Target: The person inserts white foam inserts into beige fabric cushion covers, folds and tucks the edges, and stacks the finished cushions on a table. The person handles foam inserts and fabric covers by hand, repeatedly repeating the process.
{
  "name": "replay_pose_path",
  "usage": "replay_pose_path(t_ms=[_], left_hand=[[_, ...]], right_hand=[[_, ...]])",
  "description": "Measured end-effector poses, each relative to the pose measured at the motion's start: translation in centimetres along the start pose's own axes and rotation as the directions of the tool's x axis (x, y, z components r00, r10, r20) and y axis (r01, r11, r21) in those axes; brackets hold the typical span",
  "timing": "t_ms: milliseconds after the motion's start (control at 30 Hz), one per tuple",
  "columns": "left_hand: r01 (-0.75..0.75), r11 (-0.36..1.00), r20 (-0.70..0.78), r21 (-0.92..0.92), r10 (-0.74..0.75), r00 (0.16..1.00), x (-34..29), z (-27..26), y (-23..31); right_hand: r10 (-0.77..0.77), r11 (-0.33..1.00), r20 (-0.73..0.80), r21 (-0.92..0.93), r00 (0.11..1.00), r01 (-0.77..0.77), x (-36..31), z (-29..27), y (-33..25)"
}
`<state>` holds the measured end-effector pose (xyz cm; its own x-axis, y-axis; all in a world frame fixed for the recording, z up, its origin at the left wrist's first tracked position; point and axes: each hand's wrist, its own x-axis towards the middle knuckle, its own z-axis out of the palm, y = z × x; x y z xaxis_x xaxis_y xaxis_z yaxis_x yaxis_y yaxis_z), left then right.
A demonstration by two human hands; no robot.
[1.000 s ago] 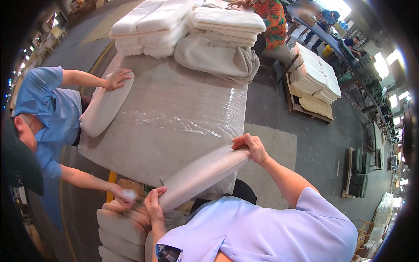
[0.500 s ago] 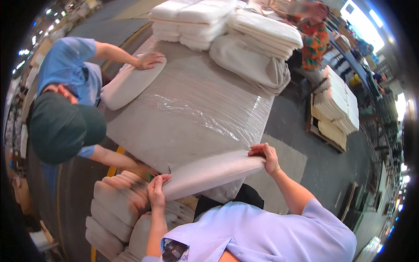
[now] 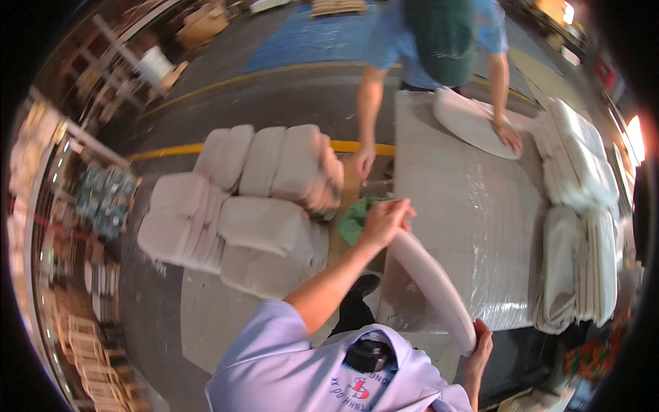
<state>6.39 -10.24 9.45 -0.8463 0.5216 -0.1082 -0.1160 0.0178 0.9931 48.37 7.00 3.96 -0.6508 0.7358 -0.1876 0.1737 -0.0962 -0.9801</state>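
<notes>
A long pale padded cushion with rounded ends slants along the near left edge of the plastic-covered table. My left hand is closed at its far end, fingers curled together. At the near end, my right hand wraps round the cushion's tip. Across the table, a co-worker in a dark green cap rests one hand on a similar pale cushion. The co-worker's other hand hangs beside the table's left edge. A crumpled green bag or cloth lies just beyond my left forearm.
Stacks of pale cushions stand on the left, near my left arm. Folded white padding and a grey folded pad sit along the table's right side. Farther left are a wrapped green bundle and wooden frames.
My view has swung left, bringing the cushion stacks fully into sight. Both my hands stay at the cushion's ends. The co-worker's hand remains on the other cushion.
</notes>
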Motion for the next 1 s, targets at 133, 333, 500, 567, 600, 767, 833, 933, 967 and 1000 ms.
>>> replay_pose_path(t_ms=[133, 333, 500, 567, 600, 767, 833, 933, 967, 1000], left_hand=[[-0.005, 0.989, -0.078, 0.147, 0.016, 0.997, -5.5, 5.7, 4.5], [-0.083, 0.99, 0.055, 0.112, 0.077, 0.995, -11.5, 10.0, 3.4], [-0.17, 0.985, -0.129, 0.037, 0.173, 0.976, -15.8, 5.4, 1.1], [-0.25, 0.962, -0.3, 0.11, 0.272, 0.914, -18.2, 3.9, 0.0], [-0.248, 0.964, -0.352, 0.1, 0.267, 0.897, -19.4, 2.8, -0.9], [0.122, 0.988, -0.165, -0.09, -0.136, 0.977, -26.3, -1.9, -8.7], [0.287, 0.922, 0.098, -0.26, -0.27, 0.958, -27.8, -1.7, -10.4], [0.373, 0.855, 0.243, -0.36, -0.3, 0.922, -27.2, -1.3, -5.6], [0.374, 0.804, 0.292, -0.462, -0.261, 0.92, -27.2, -1.8, -4.8], [0.318, 0.685, 0.314, -0.656, -0.135, 0.94, -26.8, -3.5, -5.0]], right_hand=[[-0.107, 0.884, 0.319, -0.403, 0.942, 0.237, -0.2, 1.4, -9.6], [-0.151, 0.632, 0.316, -0.698, 0.937, 0.337, -0.7, 1.9, -10.1], [-0.177, 0.64, 0.398, -0.648, 0.9, 0.413, -0.1, 2.9, -10.3], [-0.175, 0.628, 0.43, -0.645, 0.886, 0.436, 0.8, 3.0, -10.7], [-0.14, 0.691, 0.427, -0.604, 0.893, 0.397, 1.3, 3.1, -11.1], [-0.107, 0.934, 0.423, -0.267, 0.9, 0.236, 4.7, 6.3, -13.6], [-0.21, 0.978, 0.343, 0.064, 0.915, 0.201, 4.2, 10.1, -15.5], [-0.301, 0.886, 0.313, 0.44, 0.901, 0.143, 2.6, 14.8, -17.3], [-0.332, 0.833, 0.33, 0.543, 0.883, 0.11, 2.1, 15.8, -17.3], [-0.424, 0.802, 0.509, 0.595, 0.749, 0.05, 3.0, 15.0, -16.1]])
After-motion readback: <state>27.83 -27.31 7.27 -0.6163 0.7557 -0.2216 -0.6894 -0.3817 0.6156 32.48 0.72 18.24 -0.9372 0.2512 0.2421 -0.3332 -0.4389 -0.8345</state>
